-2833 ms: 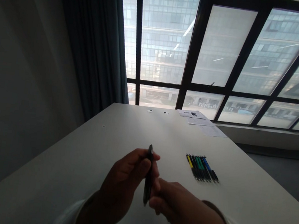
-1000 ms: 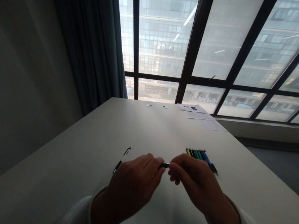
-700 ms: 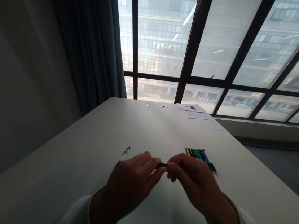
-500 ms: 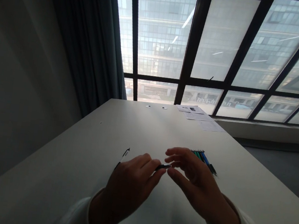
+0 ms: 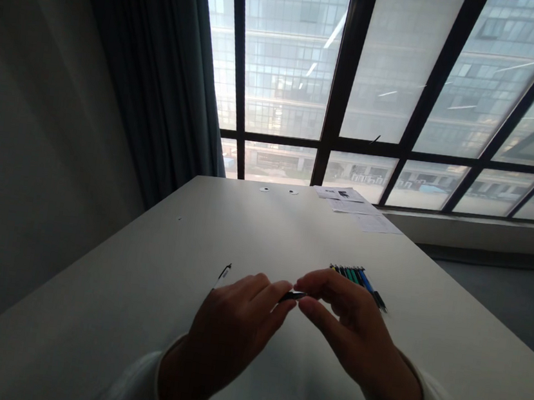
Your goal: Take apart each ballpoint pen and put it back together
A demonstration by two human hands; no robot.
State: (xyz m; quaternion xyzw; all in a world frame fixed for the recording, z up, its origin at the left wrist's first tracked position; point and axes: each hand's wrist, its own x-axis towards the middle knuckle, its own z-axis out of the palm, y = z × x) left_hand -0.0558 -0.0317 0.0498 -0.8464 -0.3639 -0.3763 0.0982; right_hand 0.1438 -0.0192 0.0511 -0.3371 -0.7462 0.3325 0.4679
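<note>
My left hand point(image 5: 236, 326) is closed around a dark pen point(image 5: 290, 296), with its thumb and forefinger gripping it near the end that points right. My right hand point(image 5: 349, 327) meets that end, thumb below and fingers above, pinched around the tip. Most of the pen is hidden inside the left hand. Beyond the left knuckles a white-and-black pen point(image 5: 223, 275) lies on the white table point(image 5: 244, 229), partly covered by the hand. Behind my right hand several pens point(image 5: 359, 276) in green, blue, black and yellow lie side by side, their lower parts partly hidden.
Printed papers point(image 5: 349, 205) lie at the far right of the table. Two small white pieces point(image 5: 293, 192) sit near the far edge. A dark curtain point(image 5: 164, 83) hangs at the left, beside tall windows point(image 5: 288, 66).
My right fingers have come down and closed in on the pen's end. The right hand has shifted slightly, uncovering more of the row of pens. My left hand stays nearly still.
</note>
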